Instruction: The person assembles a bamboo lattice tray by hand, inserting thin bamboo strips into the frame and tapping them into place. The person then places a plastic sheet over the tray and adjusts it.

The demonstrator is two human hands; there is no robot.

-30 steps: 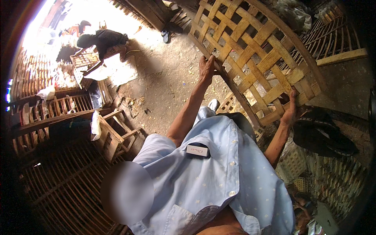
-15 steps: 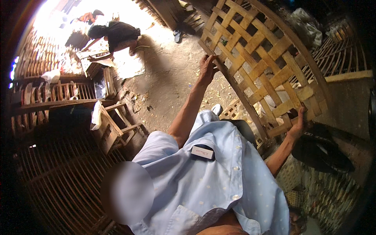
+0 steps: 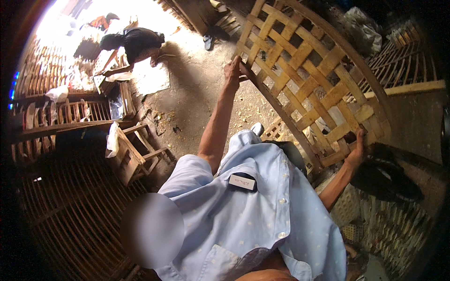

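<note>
A woven bamboo panel (image 3: 309, 77) with open gaps and a wooden edge frame is held up in front of me, to the right and tilted. My left hand (image 3: 233, 71) is closed round the left rail of its frame, near the upper end. At the lower right corner my right hand (image 3: 357, 149) grips the panel, its thumb over the woven strips and the other fingers mostly hidden. In the pocket of my light blue shirt (image 3: 248, 215) sits a small white box (image 3: 242, 182).
A wooden stool (image 3: 136, 157) stands on the dirt floor (image 3: 201, 107) to the left. Slatted bamboo racks (image 3: 70, 210) line the left side. Another person (image 3: 136, 44) bends over work at the far left. A pale sack (image 3: 363, 30) lies behind the panel.
My left hand has shifted a little left and up along with the panel's left rail, turning the panel slightly. My right hand has barely moved. The far person's arm has shifted.
</note>
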